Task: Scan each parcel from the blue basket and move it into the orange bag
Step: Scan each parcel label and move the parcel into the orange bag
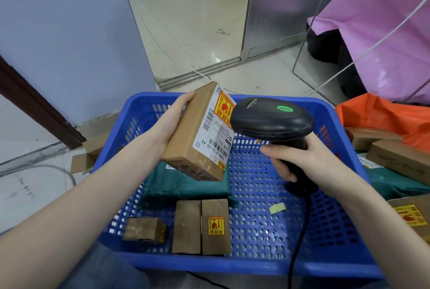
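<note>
My left hand (pixel 171 121) holds a brown cardboard parcel (pixel 190 135) tilted above the blue basket (pixel 263 195), its white shipping label and red-yellow sticker facing right. My right hand (pixel 300 160) grips a black barcode scanner (pixel 271 119) whose green light is lit; its head points at the label, almost touching it. Inside the basket lie a dark green poly mailer (pixel 183 186), two upright brown boxes (pixel 201 226) side by side and a small box (pixel 144 228) at the near left. The orange bag (pixel 381 112) lies to the right of the basket.
Several brown boxes (pixel 395 160) and a green mailer lie right of the basket by the orange bag. A pink bag (pixel 384 32) on a wire frame stands at the back right. Flattened cardboard (pixel 88 156) lies left of the basket. The scanner cable (pixel 295 249) runs down over the basket's front edge.
</note>
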